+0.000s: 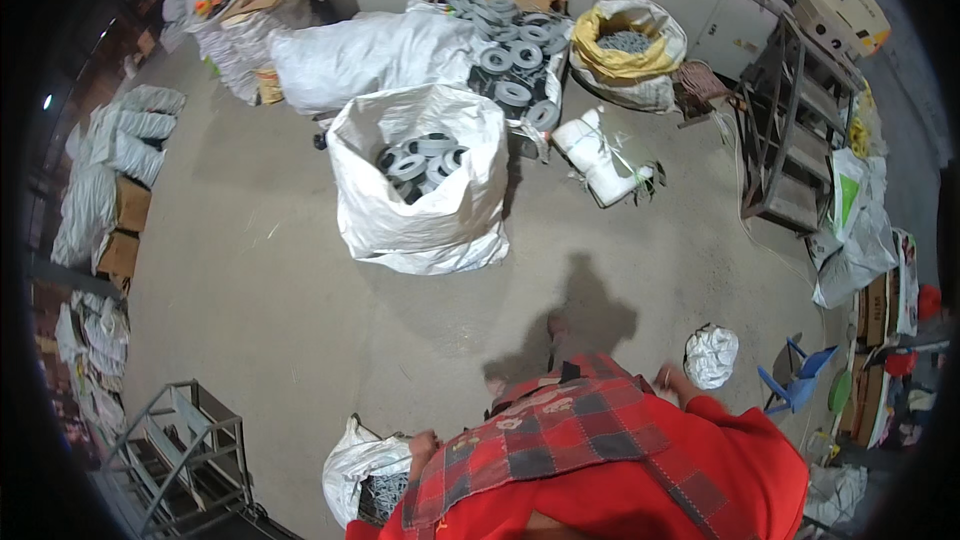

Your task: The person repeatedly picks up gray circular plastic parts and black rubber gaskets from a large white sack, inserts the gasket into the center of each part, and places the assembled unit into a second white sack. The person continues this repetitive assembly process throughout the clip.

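Note:
My left hand (424, 443) is low in the picture, closed at the rim of a small white woven sack (345, 470). Thin grey metal pieces (382, 497) fill this sack; they are too small to name. My right hand (674, 380) hangs beside my red sleeve with its fingers loosely apart and nothing seen in them. Close to it, but not in its grasp, a small white bag (711, 356) stands on the floor. A checked red and grey apron (540, 430) hides part of the space between my hands.
Ahead stands a large white sack (425, 230) of grey rings (408, 167). More rings (512, 94) are heaped behind it, near a yellow-lined sack (660, 90). A white bundle (600, 160) lies on the floor. Metal steps (800, 155), a blue chair (797, 380) and a metal frame (190, 450) flank me.

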`<state>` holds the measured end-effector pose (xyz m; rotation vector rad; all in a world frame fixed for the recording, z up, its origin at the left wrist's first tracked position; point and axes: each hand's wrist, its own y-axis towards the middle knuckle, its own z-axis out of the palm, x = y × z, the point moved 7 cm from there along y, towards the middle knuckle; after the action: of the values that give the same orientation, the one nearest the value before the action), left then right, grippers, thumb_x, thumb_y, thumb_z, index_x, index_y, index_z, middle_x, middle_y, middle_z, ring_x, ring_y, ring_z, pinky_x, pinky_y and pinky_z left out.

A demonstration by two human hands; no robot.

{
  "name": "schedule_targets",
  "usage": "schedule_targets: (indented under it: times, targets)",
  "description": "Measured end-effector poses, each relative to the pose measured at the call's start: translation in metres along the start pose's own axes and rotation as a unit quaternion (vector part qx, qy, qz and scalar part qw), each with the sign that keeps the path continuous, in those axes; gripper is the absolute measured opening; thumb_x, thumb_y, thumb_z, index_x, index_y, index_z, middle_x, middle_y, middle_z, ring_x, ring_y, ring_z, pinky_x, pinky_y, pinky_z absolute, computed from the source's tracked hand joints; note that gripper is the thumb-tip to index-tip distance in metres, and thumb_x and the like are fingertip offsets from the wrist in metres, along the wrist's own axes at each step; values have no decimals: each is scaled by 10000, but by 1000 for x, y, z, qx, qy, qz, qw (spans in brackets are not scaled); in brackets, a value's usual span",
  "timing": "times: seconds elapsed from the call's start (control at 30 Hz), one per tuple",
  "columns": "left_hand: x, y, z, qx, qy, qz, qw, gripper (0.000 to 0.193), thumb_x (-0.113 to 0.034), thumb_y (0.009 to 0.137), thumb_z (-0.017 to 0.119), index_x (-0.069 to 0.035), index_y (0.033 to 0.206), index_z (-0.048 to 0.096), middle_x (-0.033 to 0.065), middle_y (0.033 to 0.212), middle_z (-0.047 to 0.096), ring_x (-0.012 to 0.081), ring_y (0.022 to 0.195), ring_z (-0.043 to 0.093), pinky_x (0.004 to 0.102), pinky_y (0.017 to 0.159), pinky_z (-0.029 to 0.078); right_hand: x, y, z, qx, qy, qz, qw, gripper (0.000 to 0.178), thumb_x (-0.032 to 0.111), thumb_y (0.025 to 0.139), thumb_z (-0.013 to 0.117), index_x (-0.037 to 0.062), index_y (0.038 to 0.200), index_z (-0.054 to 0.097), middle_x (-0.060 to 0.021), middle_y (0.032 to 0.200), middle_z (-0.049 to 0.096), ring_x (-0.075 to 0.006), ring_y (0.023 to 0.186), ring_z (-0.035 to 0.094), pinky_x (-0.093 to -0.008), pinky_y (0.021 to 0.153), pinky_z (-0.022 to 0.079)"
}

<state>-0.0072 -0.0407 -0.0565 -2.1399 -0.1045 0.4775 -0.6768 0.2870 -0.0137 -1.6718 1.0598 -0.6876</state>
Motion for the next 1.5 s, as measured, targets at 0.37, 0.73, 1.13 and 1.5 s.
schedule_targets:
  times: [0.37, 0.73, 1.13, 1.5]
  targets:
    - [-455, 75, -62, 20, -334, -55, 941, 356, -231, 836, 593, -3, 1110, 592, 86, 925, 627, 209, 804, 643, 311, 624, 504, -5, 65, -120, -62, -143, -73, 985, 274, 330, 787, 576, 145, 958, 685, -152, 1004, 662, -326, 879, 644, -425, 751, 519]
    - [-735, 154, -102, 39, -61, 129, 989, 505, -315, 819, 633, 21, 1190, 566, 179, 1089, 644, 262, 979, 627, 330, 850, 479, 207, 94, -670, -396, 148, -229, 877, 135, 170, 719, 644, 54, 772, 688, -147, 710, 657, -239, 617, 634, -339, 615, 513]
    - [-945, 214, -218, 35, -204, 114, 972, 449, -281, 824, 606, 29, 1148, 585, 176, 1001, 667, 229, 904, 650, 309, 776, 503, 431, 24, -802, -309, 56, -341, 886, 246, 257, 841, 586, 18, 847, 643, -195, 854, 635, -375, 834, 586, -422, 767, 465]
    - [-960, 269, -156, -103, -135, 89, 981, 409, -283, 790, 624, -35, 1115, 611, 230, 1056, 624, 377, 998, 590, 411, 863, 472, 542, 174, -912, -94, -298, -356, 881, 277, 247, 845, 510, 34, 976, 632, -203, 1004, 598, -364, 1026, 547, -421, 894, 449]
